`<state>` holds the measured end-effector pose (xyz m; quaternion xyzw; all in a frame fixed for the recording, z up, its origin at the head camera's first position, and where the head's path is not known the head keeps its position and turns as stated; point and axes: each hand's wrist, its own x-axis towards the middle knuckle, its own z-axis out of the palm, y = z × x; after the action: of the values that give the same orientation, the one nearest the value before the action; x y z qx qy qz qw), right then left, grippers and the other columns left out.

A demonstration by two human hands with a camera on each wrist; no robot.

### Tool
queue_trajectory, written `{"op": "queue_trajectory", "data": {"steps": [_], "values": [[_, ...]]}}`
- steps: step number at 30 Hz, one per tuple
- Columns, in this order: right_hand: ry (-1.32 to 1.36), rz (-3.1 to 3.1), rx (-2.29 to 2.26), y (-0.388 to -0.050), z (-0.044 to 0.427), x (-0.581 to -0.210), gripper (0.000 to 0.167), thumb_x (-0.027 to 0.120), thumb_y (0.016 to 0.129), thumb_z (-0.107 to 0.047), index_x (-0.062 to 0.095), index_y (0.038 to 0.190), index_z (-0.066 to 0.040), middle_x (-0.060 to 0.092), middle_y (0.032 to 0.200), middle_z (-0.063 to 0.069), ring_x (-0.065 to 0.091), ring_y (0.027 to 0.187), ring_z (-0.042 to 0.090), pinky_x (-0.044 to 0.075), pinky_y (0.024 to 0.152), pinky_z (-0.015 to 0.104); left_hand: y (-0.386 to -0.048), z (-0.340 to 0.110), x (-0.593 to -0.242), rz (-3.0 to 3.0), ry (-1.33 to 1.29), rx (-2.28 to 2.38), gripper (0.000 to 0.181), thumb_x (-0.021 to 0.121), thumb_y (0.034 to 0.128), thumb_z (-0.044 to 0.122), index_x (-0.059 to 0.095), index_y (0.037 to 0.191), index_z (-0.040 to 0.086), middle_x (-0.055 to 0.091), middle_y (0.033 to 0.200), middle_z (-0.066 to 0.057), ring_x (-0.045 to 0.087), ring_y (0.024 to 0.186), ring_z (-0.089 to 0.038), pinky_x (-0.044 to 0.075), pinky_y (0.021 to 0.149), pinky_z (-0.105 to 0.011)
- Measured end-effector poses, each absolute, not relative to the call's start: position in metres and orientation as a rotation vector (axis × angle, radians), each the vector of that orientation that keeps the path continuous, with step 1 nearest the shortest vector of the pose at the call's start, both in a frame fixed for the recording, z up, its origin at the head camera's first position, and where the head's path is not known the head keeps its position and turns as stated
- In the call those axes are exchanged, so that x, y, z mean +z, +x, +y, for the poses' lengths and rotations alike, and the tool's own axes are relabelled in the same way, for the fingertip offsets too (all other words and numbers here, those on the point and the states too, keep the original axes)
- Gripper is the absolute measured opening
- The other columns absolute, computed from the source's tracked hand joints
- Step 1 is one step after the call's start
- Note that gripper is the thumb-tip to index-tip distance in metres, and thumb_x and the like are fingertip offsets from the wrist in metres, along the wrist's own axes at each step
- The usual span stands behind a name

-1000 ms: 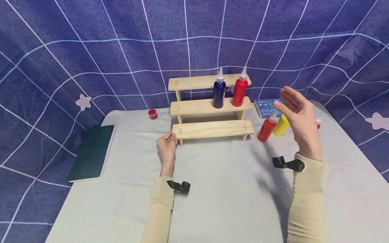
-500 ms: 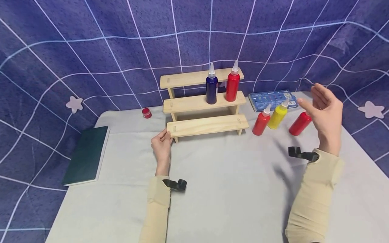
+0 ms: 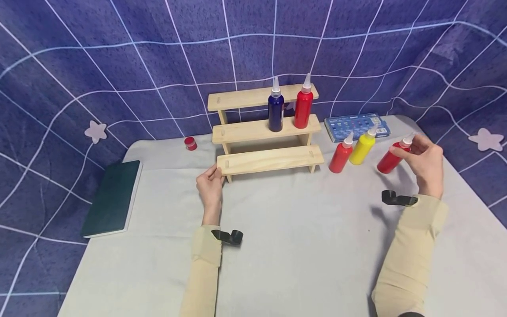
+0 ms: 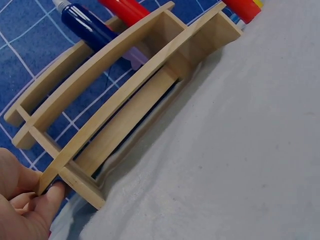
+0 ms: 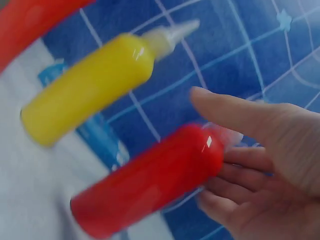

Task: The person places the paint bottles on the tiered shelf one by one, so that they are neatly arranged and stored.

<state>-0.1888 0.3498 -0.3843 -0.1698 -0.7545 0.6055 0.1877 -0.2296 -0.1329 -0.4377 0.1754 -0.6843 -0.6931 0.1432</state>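
My left hand [image 3: 210,188] pinches the left end of the lowest step of a three-tier wooden display stand [image 3: 269,161]; thumb and fingers meet its end in the left wrist view. At the right, my right hand [image 3: 428,164] is around the upper part of a red squeeze bottle [image 3: 389,160] standing on the table. In the right wrist view its fingers lie behind the bottle's shoulder, and the thumb [image 5: 225,107] is apart from it. A yellow squeeze bottle [image 3: 362,149] and another red squeeze bottle [image 3: 340,157] stand between that hand and the stand.
On the middle step stand a dark blue bottle [image 3: 275,112] and a red bottle [image 3: 303,108]. A blue flat box [image 3: 340,127] lies behind the table bottles. Left are a small red jar [image 3: 190,143] and a dark green book [image 3: 112,198]. A blue curtain [image 3: 158,70] backs the table.
My right hand has moved right, past the yellow bottle, then lowered to the rightmost red bottle. The left hand keeps its pinch on the stand. The head view has shifted slightly.
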Motion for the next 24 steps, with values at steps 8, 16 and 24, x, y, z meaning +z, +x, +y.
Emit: {"op": "queue_trajectory", "data": {"steps": [8, 16, 24], "values": [[-0.450, -2.374, 1.582, -0.190, 0.362, -0.414, 0.021, 0.078, 0.084, -0.018, 0.065, 0.098, -0.026, 0.061, 0.073, -0.030, 0.053, 0.074, -0.003, 0.044, 0.063, 0.007, -0.229, -0.133, -0.439, -1.977, 0.501, -1.984, 0.030, 0.057, 0.0974, 0.004, 0.061, 0.126, -0.005, 0.064, 0.120, -0.026, 0.066, 0.109, -0.025, 0.057, 0.082, -0.013], [-0.509, -2.266, 1.758, -0.194, 0.358, -0.419, 0.020, 0.076, 0.085, -0.013, 0.063, 0.096, -0.023, 0.063, 0.073, -0.027, 0.056, 0.074, -0.004, 0.044, 0.066, 0.007, -0.230, -0.133, -0.439, -1.972, 0.522, -2.004, 0.030, 0.058, 0.0970, 0.005, 0.062, 0.126, -0.004, 0.065, 0.119, -0.025, 0.067, 0.108, -0.024, 0.057, 0.081, -0.014], [-0.469, -1.918, 2.034, -0.190, 0.353, -0.403, 0.021, 0.077, 0.079, 0.001, 0.071, 0.079, -0.019, 0.069, 0.065, -0.012, 0.059, 0.060, 0.000, 0.045, 0.055, 0.011, -0.230, -0.134, -0.440, -1.969, 0.546, -2.018, 0.030, 0.059, 0.0971, 0.005, 0.063, 0.125, -0.003, 0.065, 0.119, -0.024, 0.066, 0.109, -0.025, 0.058, 0.082, -0.016]]}}
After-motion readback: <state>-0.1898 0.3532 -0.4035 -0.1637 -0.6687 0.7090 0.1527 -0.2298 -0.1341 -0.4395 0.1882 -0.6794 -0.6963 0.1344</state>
